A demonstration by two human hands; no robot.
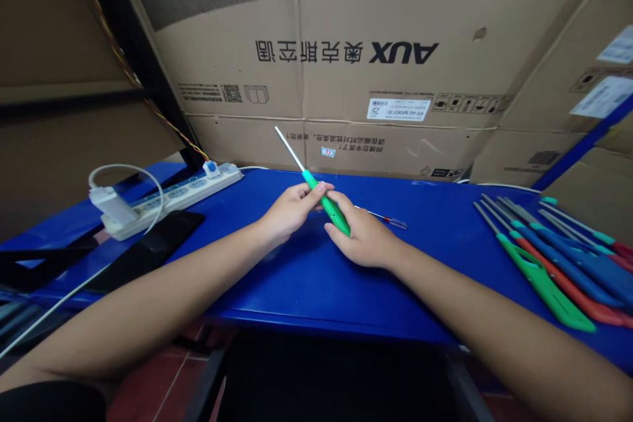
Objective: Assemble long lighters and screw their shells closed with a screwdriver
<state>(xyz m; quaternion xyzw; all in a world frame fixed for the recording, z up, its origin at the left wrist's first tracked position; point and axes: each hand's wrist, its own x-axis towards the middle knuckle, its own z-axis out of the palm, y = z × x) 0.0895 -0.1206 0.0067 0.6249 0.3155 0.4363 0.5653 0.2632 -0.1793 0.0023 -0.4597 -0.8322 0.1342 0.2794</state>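
A green long-necked lighter (336, 214) is held above the blue table (297, 283), its metal tube tilted up toward the far left. My left hand (291, 211) is closed around the front of the handle, thumb on top near the base of the tube. Around the rear of the handle, my right hand (368, 236) is closed too, and its palm and fingers hide part of the green body. Just beyond my right hand lie some thin metal pieces with red parts (393, 221), partly covered and too small to make out.
Several long-necked lighters in green (548, 287), blue and red lie piled at the right. A white power strip (185, 192) with a plugged-in charger (113, 204) and a black flat object (153, 241) are at the left. A large cardboard box (336, 0) stands behind the table.
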